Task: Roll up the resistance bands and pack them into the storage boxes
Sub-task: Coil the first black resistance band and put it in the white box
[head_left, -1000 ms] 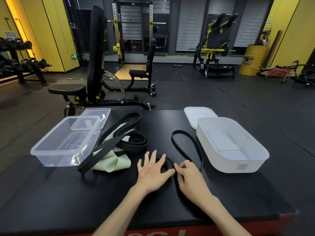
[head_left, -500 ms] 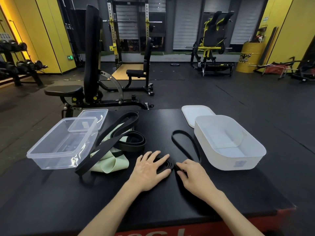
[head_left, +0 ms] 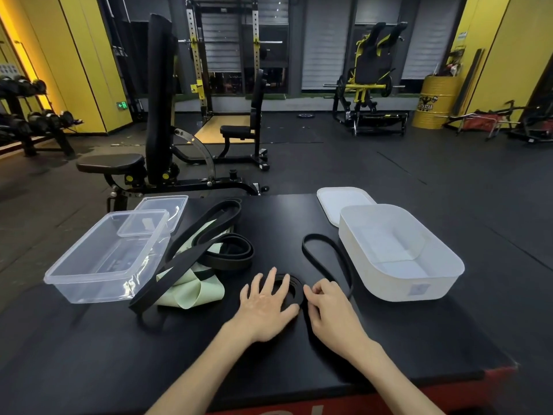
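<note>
Two bare hands work at the near middle of the black table [head_left: 299,217] in the head view. The left hand [head_left: 269,304] lies flat, palm down, with its fingers straight and spread; we see it pressing on the rolled part of the thin band [head_left: 296,287] without gripping anything. The right hand [head_left: 332,313] is just beside it, with its fingers curled, and it pinches the same band at the right edge of the roll. Both forearms come in from the near edge and point away from us.

The rolled part lies flat on the table, under the left fingertips. The loose part is a long narrow loop. Its long axis runs from the roll away from us, close along the left wall of the white box [head_left: 401,253], and its closed end points to the far side. The white lid [head_left: 341,202] lies behind that box.

On the left, the wide bands [head_left: 215,235] lie unrolled over a green band [head_left: 191,292], and their long side runs diagonally from near left to far right. The clear box [head_left: 104,259] stands left of them, with the clear lid [head_left: 161,208] leaning on its far corner.
</note>
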A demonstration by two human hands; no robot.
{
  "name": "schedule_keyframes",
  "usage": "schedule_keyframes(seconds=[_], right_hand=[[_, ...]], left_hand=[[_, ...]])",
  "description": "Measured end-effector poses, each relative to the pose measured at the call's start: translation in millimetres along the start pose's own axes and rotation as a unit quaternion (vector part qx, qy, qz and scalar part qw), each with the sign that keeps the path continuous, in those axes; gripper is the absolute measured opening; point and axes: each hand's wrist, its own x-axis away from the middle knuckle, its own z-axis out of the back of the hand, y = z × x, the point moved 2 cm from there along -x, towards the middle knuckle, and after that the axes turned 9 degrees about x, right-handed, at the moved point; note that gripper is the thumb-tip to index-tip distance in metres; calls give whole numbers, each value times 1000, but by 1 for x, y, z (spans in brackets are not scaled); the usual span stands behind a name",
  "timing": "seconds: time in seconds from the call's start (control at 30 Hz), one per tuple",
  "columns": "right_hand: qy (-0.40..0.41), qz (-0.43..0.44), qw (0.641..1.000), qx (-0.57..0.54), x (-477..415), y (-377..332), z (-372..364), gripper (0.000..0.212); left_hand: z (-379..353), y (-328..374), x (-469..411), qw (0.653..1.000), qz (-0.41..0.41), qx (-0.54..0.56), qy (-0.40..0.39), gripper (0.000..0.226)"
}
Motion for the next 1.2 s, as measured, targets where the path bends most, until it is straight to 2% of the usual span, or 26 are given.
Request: schedule_keyframes(seconds=[0.13, 0.23, 0.3, 0.47, 0.6, 0.73, 0.83, 0.93, 1.07, 1.2], right_hand=[[14, 3, 1000, -5, 0, 4, -3, 34], [23, 3, 1000, 19, 1, 2, -1, 35], [28, -8, 998, 47, 3, 1, 1, 38], [24, -26, 996, 83, 7, -3, 2, 47], [26, -17, 999, 35, 7, -4, 1, 35], [24, 7, 1000, 11, 8, -3, -2, 28], [32, 1, 999, -1, 7, -2, -3, 23], [48, -8, 999, -8, 8, -1, -1, 27], [52, -9, 999, -6, 7, 0, -1, 30], [57, -15, 998, -12, 8, -1, 0, 34]], left_hand=[[15, -9, -8, 990, -90, -108, 13, 77], [16, -12, -16, 981, -168, -102, 4, 74], [10, -15, -17, 981, -177, -78, 7, 74], [-2, -13, -9, 987, -123, -32, 96, 73], [-7, -4, 0, 990, -32, -15, 133, 59], [-15, 11, 7, 985, 62, 17, 161, 59], [-17, 16, 8, 984, 78, 16, 159, 60], [-13, 13, 6, 992, 43, 8, 120, 63], [5, -4, 1, 999, -45, 22, -1, 71], [14, -19, -8, 987, -153, -53, -4, 76]])
